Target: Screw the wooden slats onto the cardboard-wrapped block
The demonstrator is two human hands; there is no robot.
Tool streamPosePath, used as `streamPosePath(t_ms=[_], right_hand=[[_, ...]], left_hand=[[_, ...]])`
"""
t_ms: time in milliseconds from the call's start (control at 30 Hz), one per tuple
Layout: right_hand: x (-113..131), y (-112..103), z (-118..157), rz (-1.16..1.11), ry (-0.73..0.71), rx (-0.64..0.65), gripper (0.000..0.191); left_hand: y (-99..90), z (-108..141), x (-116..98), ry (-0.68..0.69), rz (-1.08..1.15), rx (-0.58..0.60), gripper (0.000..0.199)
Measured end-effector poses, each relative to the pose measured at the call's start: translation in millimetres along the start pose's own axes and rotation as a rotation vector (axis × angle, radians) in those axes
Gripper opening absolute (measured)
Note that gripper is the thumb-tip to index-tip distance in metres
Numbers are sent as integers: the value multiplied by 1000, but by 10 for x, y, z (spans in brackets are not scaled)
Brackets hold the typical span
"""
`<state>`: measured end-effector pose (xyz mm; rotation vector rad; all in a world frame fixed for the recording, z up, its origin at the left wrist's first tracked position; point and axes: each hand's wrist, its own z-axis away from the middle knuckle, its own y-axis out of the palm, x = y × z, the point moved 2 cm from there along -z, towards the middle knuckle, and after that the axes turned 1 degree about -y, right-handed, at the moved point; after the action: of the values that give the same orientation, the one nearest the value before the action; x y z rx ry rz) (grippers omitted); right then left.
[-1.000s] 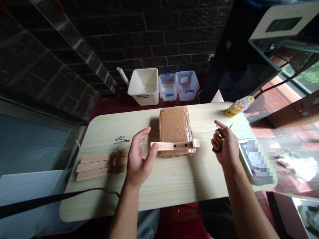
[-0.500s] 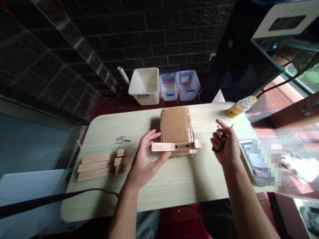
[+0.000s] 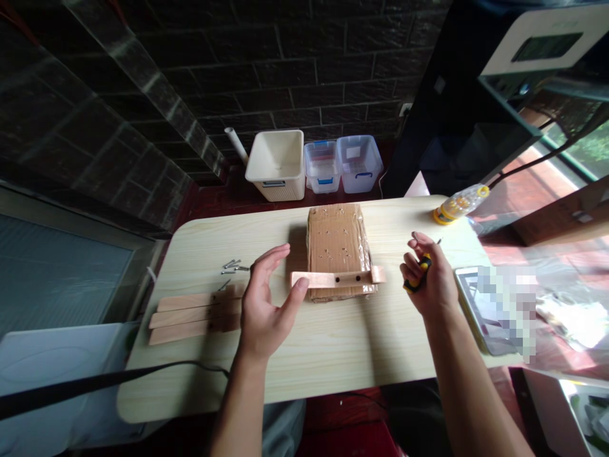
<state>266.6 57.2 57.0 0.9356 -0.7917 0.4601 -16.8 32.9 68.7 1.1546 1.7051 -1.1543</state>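
My left hand [image 3: 269, 311] is open, fingers and thumb spread, beside the left end of a wooden strip [image 3: 318, 280]. Its thumb tip overlaps that end in view; whether it touches, I cannot tell. The strip lies across the near part of a brown cardboard box [image 3: 335, 238], with two dark screw heads or holes in it and a small wood block [image 3: 378, 274] at its right end. My right hand [image 3: 435, 285] is closed round a yellow and black screwdriver [image 3: 419, 273], right of the box. Its thumb and forefinger are close together; anything between them is too small to make out.
Several wooden strips with end blocks [image 3: 183, 315] lie at the table's left, with several loose screws [image 3: 232, 266] behind them. A yellow-capped plastic bottle [image 3: 460, 204] stands back right; a tablet [image 3: 480, 311] lies at the right edge. Plastic bins [image 3: 285, 184] stand beyond the table [image 3: 333, 362].
My left hand has moved left, away from the strip, its fingers no longer behind the strip's end. In my right hand the forefinger has curled in towards the thumb. The strip stays on the box.
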Motion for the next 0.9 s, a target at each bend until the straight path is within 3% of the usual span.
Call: streamPosePath(t_ms=[200,367,433,533,600,733,800,900], right_hand=[[154,75,155,15,-49,133,23],[256,239,504,49,-104,305,14],[258,318,635,80,-112,389,12],[211,387,694,126,-75,444,13],[164,369,619,133,-81,373,19],[32,139,370,91,-134,-14,35],[-54,-22,314,109,-125,-129,36],[-171,-271,383,219,-73,-189,40]], left_hand=[[-39,-37,-84,163,-46,-241,23],[-86,-34,-201,149,-107,-426,22],[-82,-44,-195,103,-86,-418,28],[-18,-90,-85,-62,83,-258,44],[53,-123,18,-266,244,-125,56],[177,-139,96,-639,440,21,83],[206,-120,50,-708,461,45,87],[222,-54,-34,-761,463,83,89]])
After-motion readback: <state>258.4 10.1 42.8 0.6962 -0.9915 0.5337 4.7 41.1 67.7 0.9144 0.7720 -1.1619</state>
